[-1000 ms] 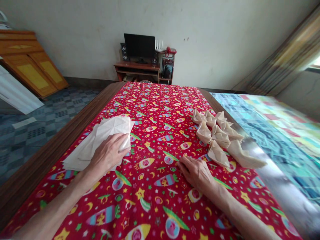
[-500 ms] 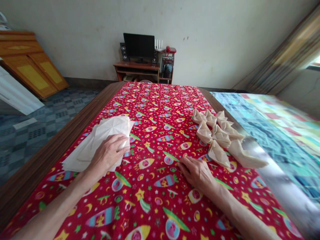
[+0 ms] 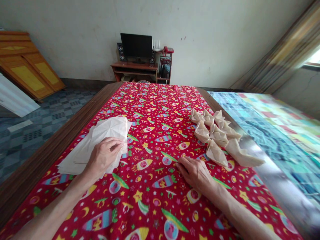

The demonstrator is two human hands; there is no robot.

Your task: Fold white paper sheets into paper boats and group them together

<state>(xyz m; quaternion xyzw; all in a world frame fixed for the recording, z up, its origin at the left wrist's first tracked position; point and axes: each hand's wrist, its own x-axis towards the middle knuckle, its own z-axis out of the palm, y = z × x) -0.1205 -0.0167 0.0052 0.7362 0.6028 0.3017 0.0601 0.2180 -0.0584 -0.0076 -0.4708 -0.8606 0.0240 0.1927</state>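
A loose stack of creased white paper sheets (image 3: 107, 126) lies on the left of the red patterned cloth (image 3: 150, 146). Over its right part is my left hand (image 3: 106, 153), thumb and fingertips pinched together at the right edge of the top sheet. My right hand (image 3: 195, 170) rests on the cloth near the middle, fingers loosely curled in with nothing visible in them. To its upper right stand several folded cream paper boats (image 3: 217, 134), grouped in uneven rows. The nearest one on the right (image 3: 242, 155) is longer than the others.
A table with brown wooden edges (image 3: 92, 106) carries the cloth. On the right lies a bed with a blue patterned cover (image 3: 252, 130). By the far wall a small desk (image 3: 135, 66) holds a monitor (image 3: 136, 46) and speakers. An orange cabinet (image 3: 32, 73) stands at the left.
My left hand's fingers have drawn together from a flatter pose on the stack into a pinch at its right edge. My right hand stays in place. The view has shifted slightly.
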